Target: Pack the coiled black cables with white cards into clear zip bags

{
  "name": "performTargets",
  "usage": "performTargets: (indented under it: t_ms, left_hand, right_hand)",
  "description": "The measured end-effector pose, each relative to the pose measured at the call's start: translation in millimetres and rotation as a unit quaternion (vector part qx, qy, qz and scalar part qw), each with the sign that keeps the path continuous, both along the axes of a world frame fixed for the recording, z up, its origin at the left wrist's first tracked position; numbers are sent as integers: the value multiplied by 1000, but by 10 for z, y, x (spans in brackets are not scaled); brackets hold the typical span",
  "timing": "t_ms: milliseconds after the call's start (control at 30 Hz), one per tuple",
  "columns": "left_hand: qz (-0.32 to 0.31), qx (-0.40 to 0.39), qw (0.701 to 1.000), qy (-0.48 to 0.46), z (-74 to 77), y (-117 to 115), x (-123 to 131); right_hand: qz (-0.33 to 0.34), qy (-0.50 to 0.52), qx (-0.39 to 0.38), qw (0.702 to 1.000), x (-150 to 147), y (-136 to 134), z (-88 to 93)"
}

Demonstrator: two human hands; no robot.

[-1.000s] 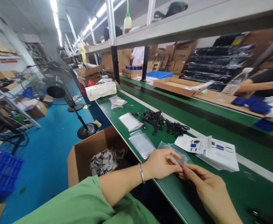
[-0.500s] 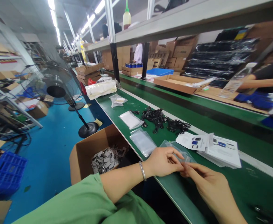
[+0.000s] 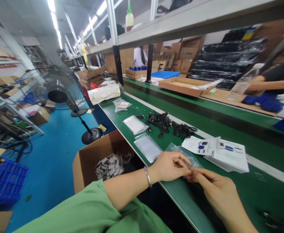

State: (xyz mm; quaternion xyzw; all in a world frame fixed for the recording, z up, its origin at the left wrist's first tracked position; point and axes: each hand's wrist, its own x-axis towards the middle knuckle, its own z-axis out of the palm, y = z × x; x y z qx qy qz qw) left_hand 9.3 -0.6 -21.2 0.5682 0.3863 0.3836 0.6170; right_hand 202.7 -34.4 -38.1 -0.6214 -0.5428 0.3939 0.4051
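My left hand (image 3: 172, 166) and my right hand (image 3: 212, 186) meet over the green bench, fingertips pinched together at the edge of a clear plastic bag (image 3: 189, 157). The bag stretches away from my fingers towards the printed leaflets (image 3: 225, 153), which lie in a stack with one folded sheet overlapping it. Left of my left hand is a pile of flat clear bags (image 3: 148, 147). Behind them rest a white packet in plastic (image 3: 134, 124) and a tangle of black cables (image 3: 159, 119). My fingers hide the bag's near end.
A carton (image 3: 91, 161) holding many small bagged pieces stands below the bench's left edge. Beyond it is a pedestal fan (image 3: 59, 92). Across the bench are an open cardboard tray (image 3: 180, 86), a plastic bottle (image 3: 245, 82) and a co-worker's arm (image 3: 270, 81). A shelf (image 3: 180, 30) runs overhead.
My hands stay pinched together on the bag with only a slight shift of the fingers. The whole view has moved a little. A person in white in the background has turned.
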Motion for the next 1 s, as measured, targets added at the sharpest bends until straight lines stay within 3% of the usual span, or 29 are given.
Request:
performTargets:
  t_ms: [300,400,500,600,700,800,900,1000]
  left_hand:
    - [27,28,999,-18,138,-75,57]
    - [39,38,998,-10,155,-66,56]
    - [50,65,996,38,130,-67,45]
    - [19,113,985,131,105,-87,30]
    - [4,192,950,246,132,-103,18]
    - [42,247,913,320,201,-85,3]
    - [104,240,904,339,255,-42,-21]
    - [92,237,919,301,245,-23,-36]
  right_hand:
    - [-26,53,12,998,-114,-51,155]
    - [-6,45,9,999,-102,-46,165]
    - [13,-16,24,999,-78,-43,139]
    - [0,-109,76,991,-123,-97,149]
    - [-19,-156,138,978,-214,-190,207]
    - [-42,-173,156,972,-262,-242,258]
    - [-65,-171,141,973,-256,-236,274]
    - [-50,-155,149,975,-246,-220,259]
